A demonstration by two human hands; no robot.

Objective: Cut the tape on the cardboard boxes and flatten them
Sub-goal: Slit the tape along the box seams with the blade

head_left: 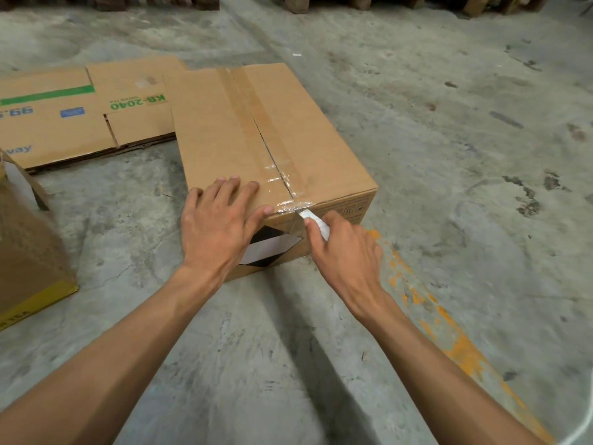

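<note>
At frame centre, my left hand (221, 220) presses flat, fingers straight, on the cardboard box (224, 130); my right hand (343, 248) has its fingers clamped on a white cutter (316, 221) at the near edge. The tape (256, 117) appears slit along the near seam; flattening remains. A flattened box (64, 123) lies upper left, another carton (25, 239) stands at left, on the floor (449, 155).

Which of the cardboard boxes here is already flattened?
The box with green print at the far left, lying flat on the floor. The taped box under the left hand and the yellow-edged box at the near left both stand full height.
</note>
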